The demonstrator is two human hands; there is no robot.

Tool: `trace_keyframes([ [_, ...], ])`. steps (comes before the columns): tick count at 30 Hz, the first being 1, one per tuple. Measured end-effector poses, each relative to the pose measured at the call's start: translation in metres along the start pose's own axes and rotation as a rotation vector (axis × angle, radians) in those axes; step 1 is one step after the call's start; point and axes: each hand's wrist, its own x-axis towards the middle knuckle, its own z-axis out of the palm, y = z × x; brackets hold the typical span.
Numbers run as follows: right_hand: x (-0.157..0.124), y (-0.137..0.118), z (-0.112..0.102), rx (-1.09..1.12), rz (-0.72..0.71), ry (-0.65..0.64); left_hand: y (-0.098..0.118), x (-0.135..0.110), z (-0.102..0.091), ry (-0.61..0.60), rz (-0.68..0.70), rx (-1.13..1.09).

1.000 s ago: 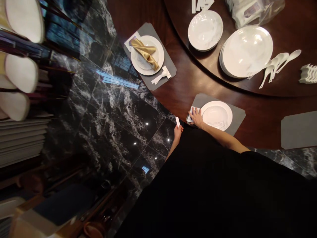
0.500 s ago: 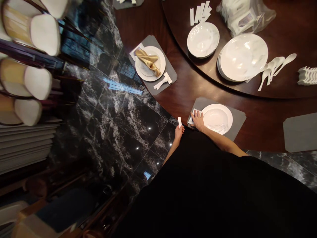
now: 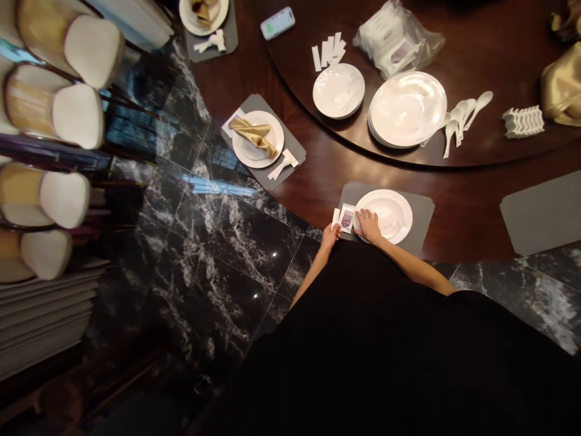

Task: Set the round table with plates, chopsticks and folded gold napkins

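My left hand (image 3: pixel 331 235) is closed on a narrow white paper packet (image 3: pixel 335 218) at the table's edge. Just right of that packet, a white wrapped packet with a dark printed picture (image 3: pixel 347 218) lies on the grey placemat (image 3: pixel 421 212). My right hand (image 3: pixel 369 227) rests with fingers spread over the left rim of a white plate (image 3: pixel 394 200). Its fingertips are beside the printed packet. Something pale inside the plate is too indistinct to name.
On the dark turntable are a stack of large plates (image 3: pixel 408 109), bowls (image 3: pixel 338 91), spoons (image 3: pixel 461 118), white rests (image 3: pixel 523 122), a plastic bag of packets (image 3: pixel 394 42) and a phone (image 3: pixel 278 23). A set place with a gold napkin (image 3: pixel 255 137) is at left. Chairs (image 3: pixel 78 115) stand beyond.
My right hand has moved off the printed packet onto the plate's rim, uncovering it. My left hand has brought the narrow packet up beside it. The view has shifted.
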Motion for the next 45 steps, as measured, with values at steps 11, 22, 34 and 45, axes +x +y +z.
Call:
trace_keyframes([
  [11, -0.056, 0.047, -0.007, 1.252, 0.344, 0.131, 0.013, -0.005, 0.100, -0.621, 0.004, 0.245],
  [22, -0.115, 0.149, 0.024, 1.117, 0.882, 0.595, 0.013, 0.004, 0.056, -0.055, 0.055, 0.970],
  [34, -0.090, 0.160, 0.031, 0.945, 0.939, 0.515, -0.016, 0.017, 0.023, 0.144, 0.360, 1.270],
  [45, -0.085, 0.157, 0.037, 0.922, 0.915, 0.510, -0.025, 0.020, 0.016, 0.127, 0.402, 1.289],
])
